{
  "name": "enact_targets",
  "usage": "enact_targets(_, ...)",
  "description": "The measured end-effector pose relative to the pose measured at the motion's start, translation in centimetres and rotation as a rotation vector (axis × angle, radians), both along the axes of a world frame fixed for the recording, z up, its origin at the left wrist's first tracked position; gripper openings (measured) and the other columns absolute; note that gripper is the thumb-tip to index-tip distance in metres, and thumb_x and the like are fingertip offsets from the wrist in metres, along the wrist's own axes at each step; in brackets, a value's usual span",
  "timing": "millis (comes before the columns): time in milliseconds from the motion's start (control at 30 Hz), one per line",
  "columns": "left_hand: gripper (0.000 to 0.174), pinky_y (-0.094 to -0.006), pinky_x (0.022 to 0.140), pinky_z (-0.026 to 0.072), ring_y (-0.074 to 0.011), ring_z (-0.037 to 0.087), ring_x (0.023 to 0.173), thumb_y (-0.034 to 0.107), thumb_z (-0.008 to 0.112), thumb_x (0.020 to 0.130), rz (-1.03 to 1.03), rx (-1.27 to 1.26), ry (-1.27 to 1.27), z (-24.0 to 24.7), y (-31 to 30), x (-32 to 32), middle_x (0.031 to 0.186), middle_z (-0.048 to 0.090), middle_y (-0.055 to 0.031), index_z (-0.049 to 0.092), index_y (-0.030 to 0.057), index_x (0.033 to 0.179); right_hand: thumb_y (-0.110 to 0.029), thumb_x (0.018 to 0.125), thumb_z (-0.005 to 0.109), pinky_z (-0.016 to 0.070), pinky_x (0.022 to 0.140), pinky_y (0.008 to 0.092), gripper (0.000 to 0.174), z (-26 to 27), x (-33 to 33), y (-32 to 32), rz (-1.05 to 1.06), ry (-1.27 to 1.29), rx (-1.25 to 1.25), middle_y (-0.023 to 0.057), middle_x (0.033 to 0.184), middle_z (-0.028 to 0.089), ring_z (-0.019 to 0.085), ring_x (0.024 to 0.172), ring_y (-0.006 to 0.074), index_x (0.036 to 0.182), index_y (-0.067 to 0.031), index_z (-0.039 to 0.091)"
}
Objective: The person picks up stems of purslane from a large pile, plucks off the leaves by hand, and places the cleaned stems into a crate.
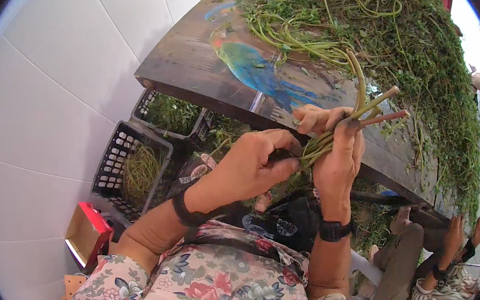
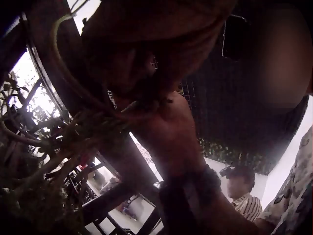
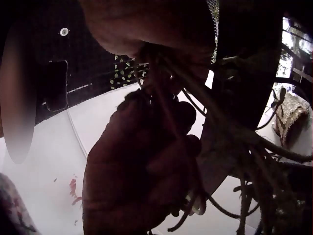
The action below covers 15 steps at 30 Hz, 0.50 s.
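Right hand [image 1: 336, 161]: its grip is closing fully round a bundle of stems [image 1: 369, 108], fingers wrapping the middle of the bundle and holding it upright, just near of the surface's edge.
Left hand [image 1: 250, 166]: its grip is curling in, thumb and fingertips pinching the lower ends of the same bundle, just left of the right hand and touching it.
Bundle of stems: long, thin, smooth green stalks, the cut tips fanning out above the right fist, one tip looking reddish-brown; stringy ends are trailing below the fist in the right wrist view.
Surface [image 1: 202, 63]: a dark, worn wooden top with a blue and green bird painted on it, lying far of the hands.
Heap of greens [image 1: 429, 47]: a tangled, leafy mass with looping pale stalks, covering the far and right part of the surface.
Crates [image 1: 111, 162]: black plastic lattice boxes on the left under the surface, holding coiled stalks and leaves.
Red box [image 1: 87, 233]: sitting near left, on the white tiled floor.
Wristbands [image 1: 334, 230]: black straps circling both wrists.
Second person [image 1: 443, 291]: sitting at near right in a striped sleeve.
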<state>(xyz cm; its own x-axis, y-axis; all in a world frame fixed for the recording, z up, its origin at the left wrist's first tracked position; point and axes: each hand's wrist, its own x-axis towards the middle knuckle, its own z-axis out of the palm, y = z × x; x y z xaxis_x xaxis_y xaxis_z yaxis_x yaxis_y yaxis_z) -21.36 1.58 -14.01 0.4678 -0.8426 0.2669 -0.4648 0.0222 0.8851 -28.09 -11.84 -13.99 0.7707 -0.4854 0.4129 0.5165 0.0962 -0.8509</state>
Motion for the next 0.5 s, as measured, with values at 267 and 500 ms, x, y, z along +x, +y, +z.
enact_targets(267,0.018,-0.0321,0.061,0.0436,-0.0184,0.052,0.064,0.005,0.053,0.072,0.081,-0.096,0.154,-1.6,-0.7,0.2,0.071,0.053,-0.0144,0.054,-0.0022,0.088,-0.04,0.093,0.04,0.0401,0.086,0.0417,0.036,-0.5,0.3,0.5,0.0,-0.012,-0.036,0.0128,0.074,0.056,0.054,0.088,0.0269,0.084,-0.0046,0.041)
enact_targets(500,0.011,-0.0259,0.055,0.0411,-0.0122,0.047,0.06,0.006,0.05,0.076,0.247,-0.174,0.232,-2.0,-1.9,0.1,0.07,0.053,-0.0082,0.053,-0.0013,0.084,-0.032,0.094,0.039,0.0411,0.08,0.0379,0.033,0.9,-1.0,2.4,-0.079,0.094,-0.341,0.0104,0.079,0.058,0.054,0.085,0.0244,0.081,-0.0034,0.045)
